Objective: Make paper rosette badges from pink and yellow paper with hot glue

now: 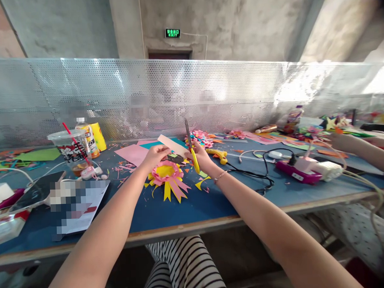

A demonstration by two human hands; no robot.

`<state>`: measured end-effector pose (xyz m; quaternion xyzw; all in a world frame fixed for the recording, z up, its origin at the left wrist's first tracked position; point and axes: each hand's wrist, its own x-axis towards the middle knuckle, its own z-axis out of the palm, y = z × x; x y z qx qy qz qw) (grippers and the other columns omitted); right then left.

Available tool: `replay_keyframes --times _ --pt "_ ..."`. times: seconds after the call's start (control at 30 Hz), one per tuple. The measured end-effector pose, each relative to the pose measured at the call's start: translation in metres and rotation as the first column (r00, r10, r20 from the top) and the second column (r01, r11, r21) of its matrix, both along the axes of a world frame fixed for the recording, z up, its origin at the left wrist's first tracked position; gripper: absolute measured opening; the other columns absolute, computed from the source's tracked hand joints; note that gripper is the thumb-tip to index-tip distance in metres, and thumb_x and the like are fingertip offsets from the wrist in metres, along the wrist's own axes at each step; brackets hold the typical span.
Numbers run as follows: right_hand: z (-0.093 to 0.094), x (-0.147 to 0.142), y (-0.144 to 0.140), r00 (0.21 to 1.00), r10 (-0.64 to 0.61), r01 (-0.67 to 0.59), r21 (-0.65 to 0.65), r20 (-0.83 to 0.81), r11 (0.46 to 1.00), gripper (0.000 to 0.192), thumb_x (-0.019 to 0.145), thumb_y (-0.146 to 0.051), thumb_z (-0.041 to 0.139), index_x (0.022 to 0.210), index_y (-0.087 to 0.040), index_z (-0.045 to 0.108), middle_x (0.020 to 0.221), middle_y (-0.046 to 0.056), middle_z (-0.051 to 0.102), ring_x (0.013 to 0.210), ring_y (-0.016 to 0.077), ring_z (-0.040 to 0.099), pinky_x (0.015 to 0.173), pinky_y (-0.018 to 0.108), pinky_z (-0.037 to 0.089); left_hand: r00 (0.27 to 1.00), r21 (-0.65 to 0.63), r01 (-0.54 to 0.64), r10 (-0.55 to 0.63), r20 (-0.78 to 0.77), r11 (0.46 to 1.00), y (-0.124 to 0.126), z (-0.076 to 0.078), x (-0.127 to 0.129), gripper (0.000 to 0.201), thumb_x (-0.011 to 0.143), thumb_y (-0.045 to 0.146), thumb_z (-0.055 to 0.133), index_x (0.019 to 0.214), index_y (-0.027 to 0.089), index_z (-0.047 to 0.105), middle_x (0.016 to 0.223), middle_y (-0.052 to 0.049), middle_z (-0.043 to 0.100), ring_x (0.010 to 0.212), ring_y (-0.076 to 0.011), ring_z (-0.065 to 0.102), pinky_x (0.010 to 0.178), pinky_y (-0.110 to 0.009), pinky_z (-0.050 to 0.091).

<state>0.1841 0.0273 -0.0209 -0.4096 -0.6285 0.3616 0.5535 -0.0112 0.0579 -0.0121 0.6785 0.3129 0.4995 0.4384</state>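
Head view: left hand [155, 155] pinches pale paper strip [173, 146] above the surface [188, 211]; right hand [201, 157] grip closed on yellow scissors [192, 150], blades up. Risk: strip flexes, cut wanders or nicks fingertips; paper rosette [168, 175] just below

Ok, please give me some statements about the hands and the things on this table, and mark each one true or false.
1. The right hand holds scissors with yellow handles. True.
2. The left hand holds a glue gun. False: it holds a pale paper strip; the yellow glue gun lies on the table.
3. A pink and yellow paper flower lies on the table just below the hands. True.
4. The plastic cup with a red straw stands to the right of the hands. False: it stands to the left.
5. The scissor blades point down at the table. False: they point up.
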Motion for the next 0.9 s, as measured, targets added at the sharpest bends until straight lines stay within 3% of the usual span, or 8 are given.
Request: replay_keyframes --times 0.1,0.2,0.3,0.4,0.53,0.67,0.8,0.9 --pt "0.001 -0.001 -0.002 0.997 0.036 -0.036 0.006 -0.071 0.999 0.051 0.058 -0.035 0.069 0.099 -0.022 0.042 0.069 -0.008 0.048 0.056 0.0078 0.049 0.055 0.022 0.043 0.996 0.058 -0.042 0.046 -0.075 0.997 -0.005 -0.001 0.01 0.036 0.065 0.047 0.069 0.072 0.012 0.065 0.063 -0.003 0.062 0.056 -0.0116 0.053 0.053 -0.023 0.041" --pt "0.0 -0.002 -0.002 0.997 0.041 -0.041 0.011 -0.068 0.999 0.051 0.058 -0.036 0.071 0.098 -0.021 0.044 0.066 -0.008 0.048 0.053 0.0064 0.045 0.05 0.02 0.037 0.99 0.032 -0.025 0.03 -0.14 0.999 -0.008 -0.005 0.018 0.033 0.068 0.044 0.069 0.069 0.011 0.066 0.059 -0.005 0.063 0.055 -0.0136 0.056 0.051 -0.024 0.043" --pt "-0.002 -0.003 0.0 0.998 0.047 -0.047 0.007 -0.034 0.999 0.052 0.058 -0.038 0.072 0.098 -0.021 0.045 0.064 -0.008 0.049 0.052 0.0069 0.043 0.049 0.02 0.033 0.993 -0.034 -0.005 0.001 -0.115 0.999 -0.008 -0.006 0.019 0.029 0.07 0.04 0.069 0.07 0.011 0.065 0.062 -0.006 0.065 0.055 -0.0138 0.059 0.054 -0.025 0.048" --pt "-0.005 0.0 0.005 0.999 0.037 -0.037 0.015 0.017 0.999 0.055 0.058 -0.042 0.073 0.1 -0.021 0.045 0.067 -0.006 0.052 0.058 0.0097 0.047 0.054 0.023 0.037 0.998 -0.061 -0.063 0.062 -0.031 0.996 -0.006 -0.004 0.016 0.024 0.074 0.035 0.066 0.07 0.012 0.062 0.066 -0.005 0.066 0.053 -0.0126 0.06 0.054 -0.025 0.049" --pt "-0.006 0.009 0.007 0.966 -0.085 0.068 0.078 0.244 0.995 0.046 0.067 -0.049 0.066 0.099 -0.021 0.047 0.081 -0.001 0.056 0.074 0.0148 0.052 0.067 0.028 0.042 0.982 -0.064 -0.134 0.142 0.127 0.989 0.0 -0.003 0.01 0.016 0.08 0.03 0.059 0.078 0.015 0.055 0.073 -0.003 0.065 0.052 -0.0119 0.061 0.053 -0.025 0.05" --pt "-0.004 0.014 0.001 0.852 -0.157 0.107 0.127 0.499 0.986 0.042 0.075 -0.051 0.057 0.101 -0.019 0.049 0.089 0.003 0.058 0.081 0.0182 0.052 0.072 0.03 0.041 0.952 -0.048 -0.181 0.187 0.241 0.982 0.008 -0.007 0.005 0.015 0.083 0.03 0.056 0.083 0.016 0.051 0.071 -0.002 0.063 0.055 -0.0135 0.063 0.058 -0.028 0.053" --pt "-0.002 0.009 -0.005 0.771 -0.149 0.109 0.103 0.619 0.989 0.042 0.077 -0.054 0.053 0.099 -0.018 0.048 0.084 0.003 0.057 0.077 0.0173 0.052 0.068 0.028 0.04 0.929 -0.046 -0.149 0.155 0.337 0.988 0.01 -0.008 0.005 0.008 0.084 0.024 0.053 0.084 0.016 0.049 0.073 -0.003 0.066 0.066 -0.0159 0.067 0.07 -0.033 0.056" --pt "-0.001 0.004 -0.007 0.736 -0.154 0.107 0.111 0.66 0.988 0.041 0.077 -0.055 0.052 0.095 -0.018 0.048 0.078 0.001 0.055 0.073 0.0161 0.05 0.065 0.027 0.038 0.934 -0.07 -0.148 0.162 0.319 0.987 0.006 -0.005 0.007 0.004 0.084 0.02 0.051 0.083 0.016 0.05 0.072 -0.004 0.066 0.068 -0.0163 0.068 0.072 -0.034 0.055"
